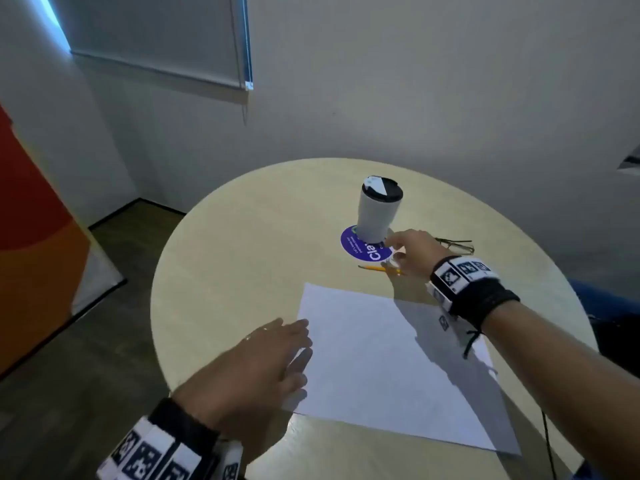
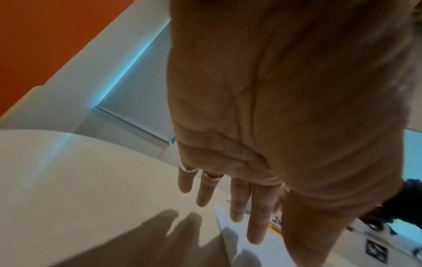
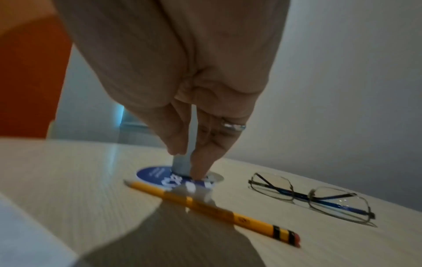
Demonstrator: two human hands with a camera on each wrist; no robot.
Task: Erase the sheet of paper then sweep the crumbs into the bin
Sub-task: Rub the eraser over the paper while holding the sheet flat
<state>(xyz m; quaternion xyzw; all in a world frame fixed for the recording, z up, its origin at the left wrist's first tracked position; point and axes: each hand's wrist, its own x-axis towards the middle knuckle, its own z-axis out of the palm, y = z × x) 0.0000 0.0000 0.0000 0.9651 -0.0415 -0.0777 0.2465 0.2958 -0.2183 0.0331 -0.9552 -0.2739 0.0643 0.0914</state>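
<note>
On the round table (image 1: 242, 237), the left hand (image 1: 263, 362) lies flat, fingers straight, on the sheet of paper (image 1: 381, 358), while the right hand (image 1: 412, 251), fingers apart, reaches down beside the tumbler (image 1: 379, 209), which a careless brush could tip.

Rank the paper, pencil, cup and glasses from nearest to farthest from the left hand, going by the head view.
1. Paper: under the left hand's fingertips, at its left edge.
2. Pencil: beyond the paper's far corner.
3. Cup: farther back, upright on a blue disc.
4. Glasses: far right, past the right hand.
</note>
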